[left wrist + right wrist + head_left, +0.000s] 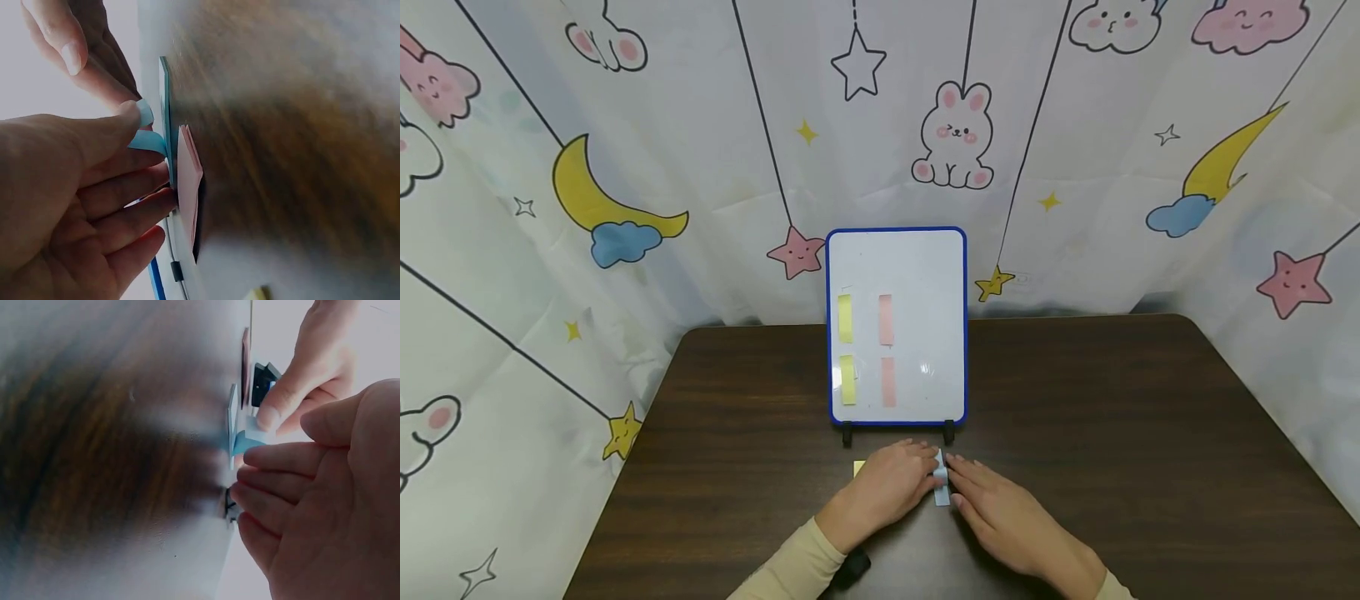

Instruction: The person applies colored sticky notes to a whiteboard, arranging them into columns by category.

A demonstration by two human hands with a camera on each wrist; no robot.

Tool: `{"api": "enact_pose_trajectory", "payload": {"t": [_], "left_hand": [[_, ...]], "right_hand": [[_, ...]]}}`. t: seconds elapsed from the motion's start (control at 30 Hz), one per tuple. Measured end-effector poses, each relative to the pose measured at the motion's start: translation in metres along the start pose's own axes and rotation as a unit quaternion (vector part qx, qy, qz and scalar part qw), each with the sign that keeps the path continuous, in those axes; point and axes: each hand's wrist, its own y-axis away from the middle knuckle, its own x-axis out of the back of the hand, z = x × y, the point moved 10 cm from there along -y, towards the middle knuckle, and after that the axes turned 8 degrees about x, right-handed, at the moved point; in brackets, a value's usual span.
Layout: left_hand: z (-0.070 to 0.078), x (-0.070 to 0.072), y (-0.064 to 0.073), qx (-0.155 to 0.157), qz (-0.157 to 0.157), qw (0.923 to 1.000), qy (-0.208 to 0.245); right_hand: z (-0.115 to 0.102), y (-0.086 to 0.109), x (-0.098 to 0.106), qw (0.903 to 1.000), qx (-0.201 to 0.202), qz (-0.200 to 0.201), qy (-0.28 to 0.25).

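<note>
A pad of blue sticky notes lies on the table in front of the whiteboard, partly covered by my hands. My left hand pinches the lifted, curled end of a blue sticky note between thumb and fingers; its other end still meets the pad. Flat and fairly straight, the fingers of my right hand rest close beside the pad's right side and hold nothing. A pink sticky pad lies beside the blue one under my left hand, hidden in the head view. Part of a yellow pad shows left of that hand.
A blue-framed whiteboard stands upright on black feet behind my hands. Two yellow strips and two pink strips are stuck on it in columns. A dark object sits below my left wrist. A patterned curtain surrounds the wooden table.
</note>
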Motion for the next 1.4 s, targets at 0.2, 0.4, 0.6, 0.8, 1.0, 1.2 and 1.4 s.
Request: {"api": "enact_pose_trajectory", "payload": {"t": [0.2, 0.4, 0.6, 0.8, 1.0, 1.2, 1.4], "left_hand": [[-0.001, 0.001, 0.0, 0.004, -0.009, 0.9999, -0.004], [-0.001, 0.0, 0.001, 0.009, -0.018, 0.9998, 0.002], [-0.004, -0.002, 0.001, 0.016, -0.033, 0.9992, 0.015], [-0.002, -0.003, -0.001, 0.019, -0.046, 0.9987, 0.01], [0.004, 0.002, -0.003, 0.014, -0.012, 0.9995, -0.024], [0.003, 0.002, -0.004, 0.027, -0.009, 0.9995, -0.014], [-0.001, 0.0, -0.006, 0.04, -0.017, 0.9991, 0.005]], "right_hand": [[-0.001, -0.001, 0.002, 0.9999, 0.006, 0.009, -0.006], [0.002, -0.001, 0.001, 0.9999, -0.006, 0.004, -0.008], [0.003, -0.002, -0.001, 0.9998, -0.005, 0.002, -0.018], [0.006, -0.001, -0.004, 0.9996, -0.013, -0.008, -0.022], [0.004, 0.0, -0.002, 0.9997, -0.014, -0.005, -0.022], [-0.007, 0.0, 0.003, 1.0, 0.005, -0.005, 0.0], [-0.013, 0.001, 0.005, 0.9997, 0.015, -0.016, 0.004]]}}
